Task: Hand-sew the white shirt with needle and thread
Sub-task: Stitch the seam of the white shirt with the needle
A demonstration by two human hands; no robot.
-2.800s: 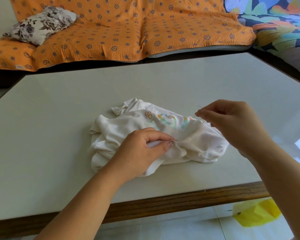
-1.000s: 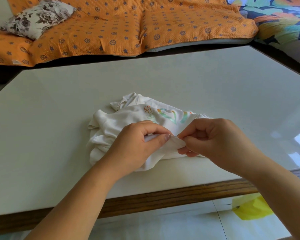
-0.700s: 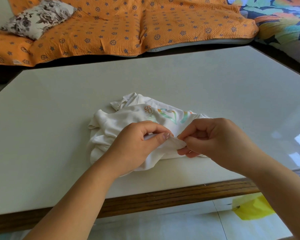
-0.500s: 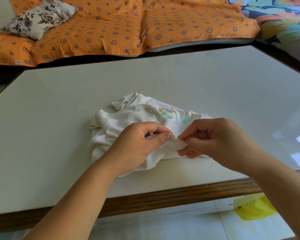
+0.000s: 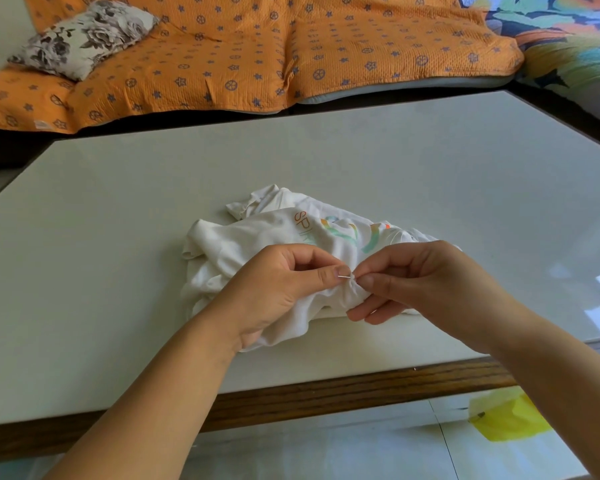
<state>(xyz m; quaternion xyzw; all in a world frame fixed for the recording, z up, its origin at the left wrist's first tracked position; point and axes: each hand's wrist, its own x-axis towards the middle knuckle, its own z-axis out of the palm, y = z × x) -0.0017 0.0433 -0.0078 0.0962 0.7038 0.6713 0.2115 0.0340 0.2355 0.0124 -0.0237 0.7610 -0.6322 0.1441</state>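
Now a short stretch of needle point(image 5: 344, 277) shows between the thumbs, and both hands have edged up. The left hand point(image 5: 284, 289) keeps a clenched grip on the shirt point(image 5: 257, 237), bunched on the near tabletop point(image 5: 118, 237), probably to steady the fold. The right hand point(image 5: 430, 282) pinches the needle's right end to drive the stitch.

Pale tabletop point(image 5: 118, 237) with wooden front edge. Behind it, orange star-patterned sofa cover point(image 5: 257, 53) bearing a grey floral cushion point(image 5: 84, 36). Yellow bag point(image 5: 506, 419) on glossy floor point(image 5: 326, 445).

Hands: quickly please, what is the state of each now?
Left hand: closed, pinching a fold of the white shirt.
Right hand: closed, pinching the needle.
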